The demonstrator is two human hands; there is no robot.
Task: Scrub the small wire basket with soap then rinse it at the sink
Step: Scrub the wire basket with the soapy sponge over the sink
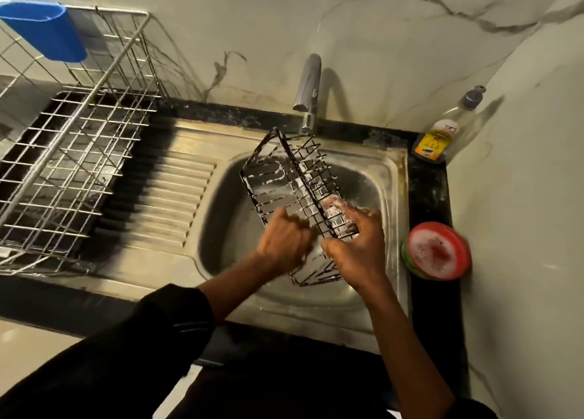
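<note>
A small black wire basket [286, 178], streaked with white soap foam, is held tilted over the steel sink bowl [221, 229], its far end just under the tap [308, 93]. My left hand [284, 238] grips the basket's near left side. My right hand [357, 241] is wrapped around its near right end, foam on the fingers. Whether a scrubber lies under the right hand is hidden. I cannot make out water running from the tap.
A large steel dish rack [72, 140] with a blue cup holder [44, 29] stands on the left drainboard. A soap pump bottle [442, 131] sits in the back right corner. A red round soap tub [437, 249] with foam rests right of the sink.
</note>
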